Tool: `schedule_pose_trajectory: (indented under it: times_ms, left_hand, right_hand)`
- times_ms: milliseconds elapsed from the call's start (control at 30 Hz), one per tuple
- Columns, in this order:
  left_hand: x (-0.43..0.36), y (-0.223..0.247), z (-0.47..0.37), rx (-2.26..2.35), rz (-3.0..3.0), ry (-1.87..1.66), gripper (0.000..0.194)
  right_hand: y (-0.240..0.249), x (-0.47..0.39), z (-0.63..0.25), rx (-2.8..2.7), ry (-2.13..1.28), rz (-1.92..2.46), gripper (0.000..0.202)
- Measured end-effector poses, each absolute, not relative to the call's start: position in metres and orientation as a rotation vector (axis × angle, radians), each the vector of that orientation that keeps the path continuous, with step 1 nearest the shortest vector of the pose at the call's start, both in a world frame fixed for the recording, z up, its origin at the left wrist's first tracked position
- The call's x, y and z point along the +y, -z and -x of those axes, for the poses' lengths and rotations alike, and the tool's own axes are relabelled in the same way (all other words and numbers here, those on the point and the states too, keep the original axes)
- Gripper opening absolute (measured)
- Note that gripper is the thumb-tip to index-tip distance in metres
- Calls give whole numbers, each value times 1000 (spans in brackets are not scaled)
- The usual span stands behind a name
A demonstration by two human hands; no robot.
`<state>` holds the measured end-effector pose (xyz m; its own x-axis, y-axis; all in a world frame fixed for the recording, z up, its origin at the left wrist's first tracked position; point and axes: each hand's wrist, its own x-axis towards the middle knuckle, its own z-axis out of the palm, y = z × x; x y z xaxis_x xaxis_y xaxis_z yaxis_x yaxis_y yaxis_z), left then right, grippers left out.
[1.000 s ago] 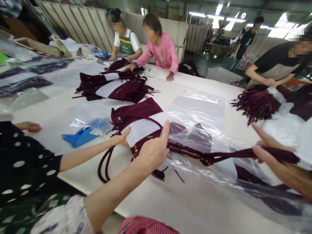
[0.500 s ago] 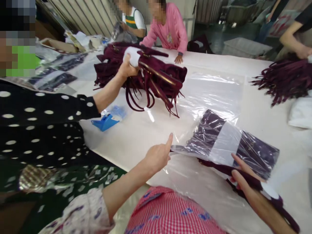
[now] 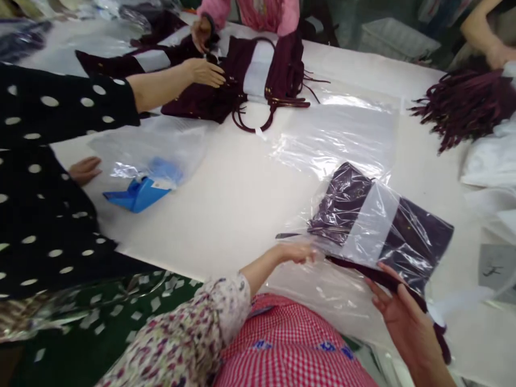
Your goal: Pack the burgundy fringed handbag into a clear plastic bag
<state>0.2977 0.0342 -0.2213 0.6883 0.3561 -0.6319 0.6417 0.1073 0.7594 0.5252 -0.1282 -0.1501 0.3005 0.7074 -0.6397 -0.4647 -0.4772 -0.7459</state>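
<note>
Head view. A white table [image 3: 242, 215] is filling most of the frame. The bagged garment [image 3: 379, 226], maroon with a white band, is lying in a clear plastic bag near the table's front edge.

The left hand [image 3: 296, 252] is pinching the bag's near-left edge, fingers closed on the film. The right hand [image 3: 403, 317] is sitting just below the bag, fingers half-curled around a maroon strap [image 3: 387, 279] trailing out of the bag's lower side; thumb contact is unclear.

Beyond the bag, an empty clear bag [image 3: 342, 129] is lying flat. Farther back from it, a maroon-and-white garment [image 3: 258, 70] with cords is being handled by a co-worker's hand [image 3: 205, 72] on a dotted black sleeve [image 3: 60, 107], and by another person in pink at the table's far edge.

Left of the bag, well apart, a blue holder [image 3: 135, 194] is resting beside crumpled film. Right of the bag, toward the far corner, a heap of maroon cords [image 3: 463, 105] is piling against white cloth. A grey crate [image 3: 395, 40] is standing on the floor beyond the table.
</note>
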Motion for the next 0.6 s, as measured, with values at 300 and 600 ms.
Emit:
schedule_pose_trajectory:
  times_ms: [300,600]
  left_hand:
    - [48,240,-272,479,-324,13,68]
    - [-3,220,-284,418,-337,-56,57]
  right_hand:
    - [164,-138,-524,40,-1319,1637,32]
    - [178,-105,-533,-611,-1923,1864,54]
